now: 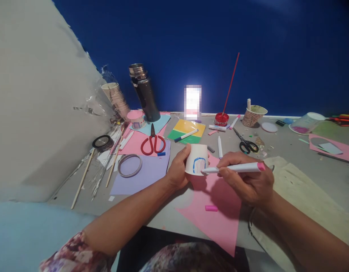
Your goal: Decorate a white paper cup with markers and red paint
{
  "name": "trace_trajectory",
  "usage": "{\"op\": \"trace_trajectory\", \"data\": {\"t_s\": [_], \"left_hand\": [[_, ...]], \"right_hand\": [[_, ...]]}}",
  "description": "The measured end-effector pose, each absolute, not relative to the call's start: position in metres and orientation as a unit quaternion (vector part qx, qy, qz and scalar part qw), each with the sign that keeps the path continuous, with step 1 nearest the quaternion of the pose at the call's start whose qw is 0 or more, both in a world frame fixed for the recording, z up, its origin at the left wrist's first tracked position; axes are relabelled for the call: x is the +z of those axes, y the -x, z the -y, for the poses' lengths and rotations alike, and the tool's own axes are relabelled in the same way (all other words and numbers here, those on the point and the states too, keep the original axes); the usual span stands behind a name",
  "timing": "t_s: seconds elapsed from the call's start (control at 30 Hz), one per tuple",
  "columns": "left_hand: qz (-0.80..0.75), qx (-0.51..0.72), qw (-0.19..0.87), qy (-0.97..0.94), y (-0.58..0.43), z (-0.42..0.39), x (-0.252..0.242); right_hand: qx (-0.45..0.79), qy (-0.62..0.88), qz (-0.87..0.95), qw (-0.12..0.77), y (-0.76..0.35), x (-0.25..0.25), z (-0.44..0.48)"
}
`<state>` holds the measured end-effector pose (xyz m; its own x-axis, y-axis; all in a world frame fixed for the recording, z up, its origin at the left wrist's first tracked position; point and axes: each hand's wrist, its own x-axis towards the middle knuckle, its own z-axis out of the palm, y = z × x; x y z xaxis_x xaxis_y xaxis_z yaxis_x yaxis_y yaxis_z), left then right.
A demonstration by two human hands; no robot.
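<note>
Site: a grey worktop (pixel 169 211) against a deep blue wall (pixel 174 41), pale wall at the left, craft materials scattered across the surface.

Work piece: one white paper cup (pixel 196 152), held above the near edge of the worktop, over a pink sheet (pixel 220 223). Wider end appears to face downward.

Left hand (pixel 178 170): wrapped around the cup, thumb on the near side, fingertips just showing at the far edge. Right hand (pixel 249 185): pinching a white marker (pixel 242 167) with a pink end between thumb and fingers; tip at the lower right of the drawn patch. Whether it touches the cup at this instant cannot be told.

Progress: a blue arched outline (pixel 194 164) is on the cup wall, with faint pink strokes inside it. Outline judged largely complete; filling judged partial, since pale areas show between strokes. The rest of the visible wall is bare; the far side is hidden, so its condition is unknown.

Nearby: a loose pink cap (pixel 211 208) lies on the pink sheet. Red-handled scissors (pixel 153 139) lie beyond the left hand, near a blue cap (pixel 161 154). Farther back, a short cup with a pink top (pixel 138 121) bears coloured marks and stands beside a dark bottle (pixel 147 96).
</note>
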<state>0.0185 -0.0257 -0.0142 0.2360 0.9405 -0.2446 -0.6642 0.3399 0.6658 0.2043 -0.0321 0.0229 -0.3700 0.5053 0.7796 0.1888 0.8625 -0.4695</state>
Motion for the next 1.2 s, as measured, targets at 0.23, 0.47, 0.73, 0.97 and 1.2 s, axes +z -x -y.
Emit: {"op": "trace_trajectory", "data": {"t_s": [0.23, 0.47, 0.73, 0.97, 1.2], "left_hand": [[-0.342, 0.564, 0.708, -0.252, -0.021, 0.026, -0.02], [-0.358, 0.573, 0.682, -0.279, -0.02, 0.025, -0.025], [-0.368, 0.58, 0.66, -0.304, -0.021, 0.025, -0.025], [-0.379, 0.574, 0.663, -0.295, -0.02, 0.024, -0.027], [-0.36, 0.566, 0.685, -0.286, -0.02, 0.026, -0.022]], "right_hand": [[0.129, 0.212, 0.821, 0.514, -0.202, 0.026, 0.033], [0.111, 0.202, 0.83, 0.507, -0.201, 0.028, 0.032], [0.113, 0.214, 0.827, 0.508, -0.202, 0.028, 0.032], [0.131, 0.203, 0.835, 0.495, -0.202, 0.024, 0.031], [0.109, 0.209, 0.819, 0.523, -0.2, 0.026, 0.032]]}}
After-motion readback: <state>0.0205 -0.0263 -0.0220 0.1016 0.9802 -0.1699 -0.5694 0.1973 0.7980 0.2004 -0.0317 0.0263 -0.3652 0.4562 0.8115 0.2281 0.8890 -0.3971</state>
